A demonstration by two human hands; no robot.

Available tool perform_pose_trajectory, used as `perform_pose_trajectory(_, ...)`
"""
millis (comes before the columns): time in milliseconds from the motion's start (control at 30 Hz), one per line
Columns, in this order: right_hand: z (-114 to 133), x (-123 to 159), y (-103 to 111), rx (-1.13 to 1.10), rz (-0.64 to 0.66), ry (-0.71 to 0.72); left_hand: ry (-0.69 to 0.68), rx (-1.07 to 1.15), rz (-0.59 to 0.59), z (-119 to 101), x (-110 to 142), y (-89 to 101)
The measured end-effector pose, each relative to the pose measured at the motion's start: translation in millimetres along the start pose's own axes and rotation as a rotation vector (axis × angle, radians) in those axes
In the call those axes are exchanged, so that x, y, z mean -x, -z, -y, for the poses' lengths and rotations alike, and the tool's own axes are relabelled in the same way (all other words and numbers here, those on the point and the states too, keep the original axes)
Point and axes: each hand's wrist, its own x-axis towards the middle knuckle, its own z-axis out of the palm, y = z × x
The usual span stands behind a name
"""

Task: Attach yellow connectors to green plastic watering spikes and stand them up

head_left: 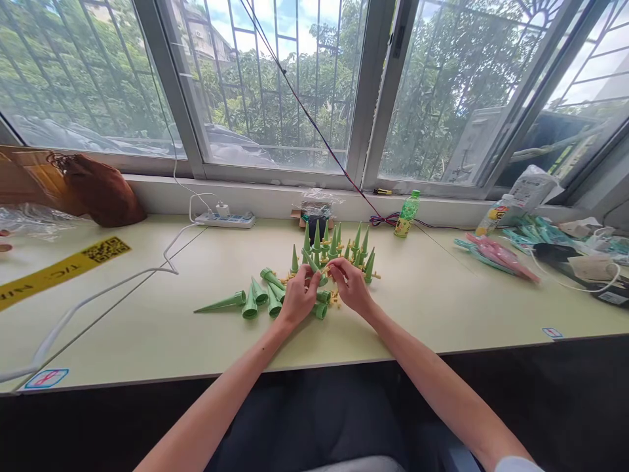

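Left grip (pixel 299 294) pinches a green cone (pixel 313 264), right grip (pixel 351 285) a yellow piece (pixel 325 269) (green bottle (pixel 407 215): contents unclear).

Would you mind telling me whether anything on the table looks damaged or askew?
Nothing looks clearly damaged, but the green cones left of the left hand lie at odd angles, unlike the upright cones behind.

Left of the cone (pixel 313 265) in the grip of the left hand (pixel 297 298), loose cones (pixel 250 305) lie on the table (pixel 147 334); behind it stand upright cones (pixel 333 245), a power strip (pixel 230 221) sits behind and left, a bottle (pixel 407 215) behind and right, and plastic bags (pixel 511 259) well right.
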Motion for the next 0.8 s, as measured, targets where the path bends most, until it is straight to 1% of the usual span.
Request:
perform_pose_trajectory(267, 0.9, -0.3, -0.2, 0.007, 0.003, -0.013, 0.006, 0.028, -0.001, 0.4, -0.5, -0.2)
perform_pose_trajectory(633, -1.4, -1.3, 0.4, 0.015, 0.008, -0.037, 0.013, 0.083, -0.044, -0.5, -1.9, -0.1)
perform_pose_trajectory(800, -0.3, -1.8, 1.0, 0.029, -0.003, -0.009, 0.012, 0.081, -0.056, -1.1, -1.6, 0.0)
